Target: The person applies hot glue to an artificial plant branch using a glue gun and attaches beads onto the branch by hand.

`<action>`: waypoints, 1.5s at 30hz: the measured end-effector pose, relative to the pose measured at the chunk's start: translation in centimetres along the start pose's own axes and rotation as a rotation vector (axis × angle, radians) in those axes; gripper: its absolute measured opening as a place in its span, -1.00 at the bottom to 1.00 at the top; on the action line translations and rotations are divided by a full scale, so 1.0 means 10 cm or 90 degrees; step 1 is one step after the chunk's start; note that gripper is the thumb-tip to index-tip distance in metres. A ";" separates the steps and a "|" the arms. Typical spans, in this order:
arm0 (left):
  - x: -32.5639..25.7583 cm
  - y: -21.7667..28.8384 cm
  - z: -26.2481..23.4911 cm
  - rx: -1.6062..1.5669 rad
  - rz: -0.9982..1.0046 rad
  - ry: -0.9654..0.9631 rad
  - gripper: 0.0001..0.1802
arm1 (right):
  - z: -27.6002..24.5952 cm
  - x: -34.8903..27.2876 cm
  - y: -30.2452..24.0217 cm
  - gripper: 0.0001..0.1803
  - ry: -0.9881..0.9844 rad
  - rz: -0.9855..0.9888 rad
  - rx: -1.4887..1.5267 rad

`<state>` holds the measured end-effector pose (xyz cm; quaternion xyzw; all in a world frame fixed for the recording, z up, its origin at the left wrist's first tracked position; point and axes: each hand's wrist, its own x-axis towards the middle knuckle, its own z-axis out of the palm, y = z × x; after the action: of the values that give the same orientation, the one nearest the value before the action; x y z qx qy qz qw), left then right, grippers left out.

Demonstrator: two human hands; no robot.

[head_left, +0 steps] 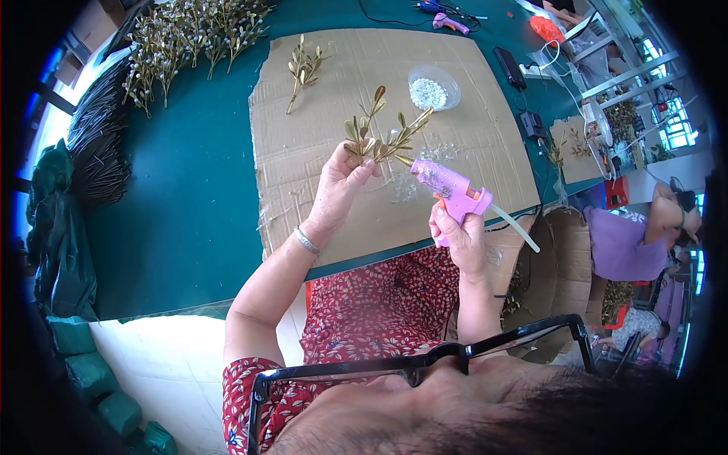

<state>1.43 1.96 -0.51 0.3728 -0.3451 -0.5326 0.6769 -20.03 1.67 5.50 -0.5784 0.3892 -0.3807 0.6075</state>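
My left hand [341,180] pinches a gold artificial leaf sprig [400,139] over a sheet of cardboard. In my right hand [461,236] is a pink hot glue gun [453,186], its fingers wrapped round the handle. The gun's nozzle meets the sprig's leaves near its lower side; whether it touches them I cannot tell. A pale glue stick [516,227] sticks out of the gun's back. Behind the sprig stands a clear round bowl [453,80] of small white beads [428,93]. Another gold sprig [305,70] lies on the cardboard [303,205] at the far left.
A pile of gold sprigs with pale beads [171,45] lies at the far left, beside a bundle of dark stems [98,148]. Another pink glue gun [451,23] rests at the back. Black power adapters [509,68] and cords line the right. Other people sit at the right.
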 end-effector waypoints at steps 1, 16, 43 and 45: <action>0.00 0.00 0.00 -0.001 0.003 -0.002 -0.59 | -0.02 0.00 0.03 -0.80 0.002 -0.001 -0.002; 0.00 -0.02 -0.03 0.013 0.005 -0.001 -0.59 | -0.03 0.03 0.01 -0.81 -0.009 -0.007 -0.047; 0.01 -0.04 -0.05 0.012 -0.011 0.028 -0.65 | -0.11 0.01 0.02 -0.80 -0.033 -0.010 -0.045; 0.03 -0.04 -0.08 -0.010 -0.026 0.033 -0.67 | -0.14 0.01 -0.02 -0.71 -0.018 -0.004 0.011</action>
<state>2.02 1.67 -1.27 0.3881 -0.3158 -0.5393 0.6773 -21.27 1.02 5.65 -0.5793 0.3755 -0.3781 0.6168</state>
